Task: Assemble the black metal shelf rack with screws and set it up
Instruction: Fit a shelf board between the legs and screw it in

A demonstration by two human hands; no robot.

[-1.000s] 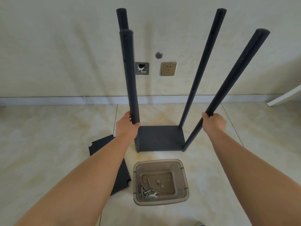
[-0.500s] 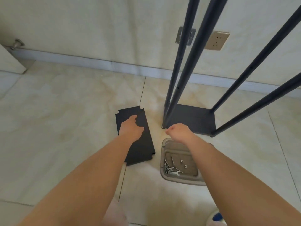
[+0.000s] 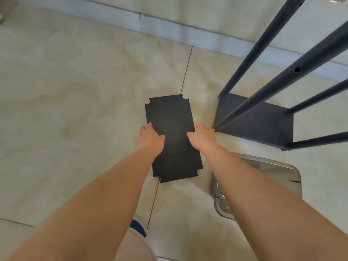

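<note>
A flat black shelf panel (image 3: 172, 136) is seen lying on the tiled floor (image 3: 75, 91), just left of the rack frame (image 3: 254, 121) with its four poles already standing. The left hand (image 3: 150, 138) is set at the panel's left long edge and the right hand (image 3: 202, 137) at its right long edge; whether the fingers are curled under the edges cannot be told. The panel is judged thin, stiff and fairly light, with notched corners. It is best taken by both long edges near the middle. A clear plastic bin (image 3: 263, 176) is seen near the frame's front.
</note>
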